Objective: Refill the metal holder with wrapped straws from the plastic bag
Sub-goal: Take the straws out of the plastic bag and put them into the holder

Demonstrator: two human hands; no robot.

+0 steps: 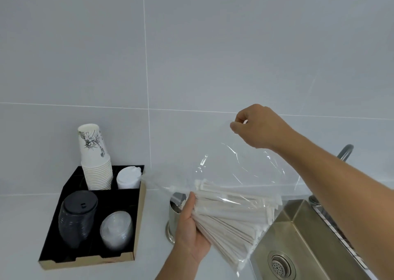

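Observation:
A clear plastic bag (pixel 241 169) filled with several white paper-wrapped straws (pixel 232 213) hangs above the counter. My left hand (pixel 190 226) grips the bundle of straws through the bag from below. My right hand (pixel 259 127) pinches the bag's upper edge and holds it up. Behind my left hand stands the round metal holder (pixel 173 213) on the counter, partly hidden by my hand and the bag; its inside is hard to see.
A black cardboard tray (pixel 136 215) at left holds a stack of paper cups (pixel 94 158), white lids, black lids (pixel 77 218) and clear lids (pixel 116 229). A steel sink (pixel 298 237) with a drain sits at lower right, a faucet (pixel 345 151) behind my right arm. Grey tiled wall behind.

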